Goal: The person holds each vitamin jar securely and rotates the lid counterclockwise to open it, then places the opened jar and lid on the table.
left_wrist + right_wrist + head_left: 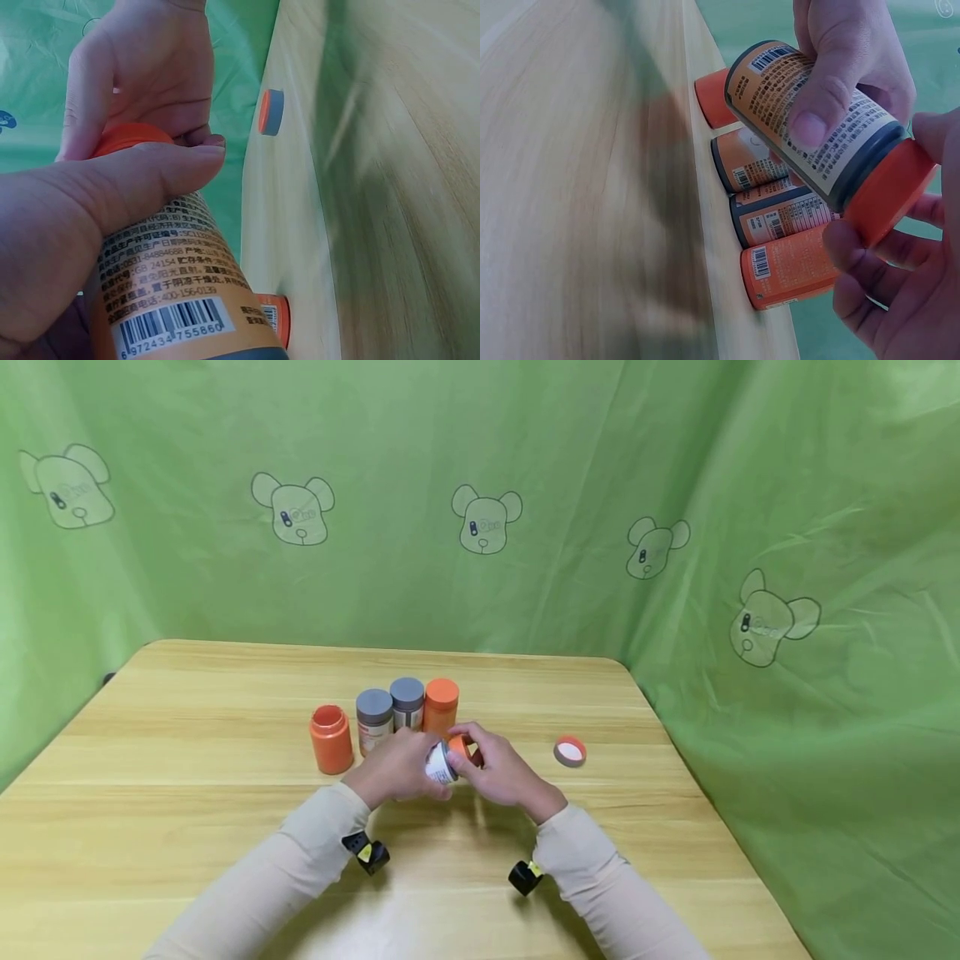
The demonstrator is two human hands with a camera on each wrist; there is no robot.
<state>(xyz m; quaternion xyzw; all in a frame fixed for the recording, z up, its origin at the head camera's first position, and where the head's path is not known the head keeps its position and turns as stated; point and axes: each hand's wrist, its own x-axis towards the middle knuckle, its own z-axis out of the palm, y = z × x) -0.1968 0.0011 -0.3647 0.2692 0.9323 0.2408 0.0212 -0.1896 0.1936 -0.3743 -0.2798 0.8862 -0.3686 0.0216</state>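
A supplement-style bottle [776, 86] with a printed orange-and-white label and a dark grey shoulder is tilted above the table. My left hand [401, 767] grips it round the body, thumb across the label. The fingers and thumb of my right hand [504, 770] hold the orange cap [892, 191] at its mouth. How far the cap is screwed on cannot be told. Just behind the hands stand two grey-capped bottles [374, 714] and an orange bottle [441, 706] with an orange cap. Left of them is an uncapped orange bottle [331, 747].
A grey cap [571, 752] lies on the right part of the wooden table [637, 827], its orange-rimmed inner side facing up. Green curtains [390, 585] with bear-head drawings hang behind the table and on both sides.
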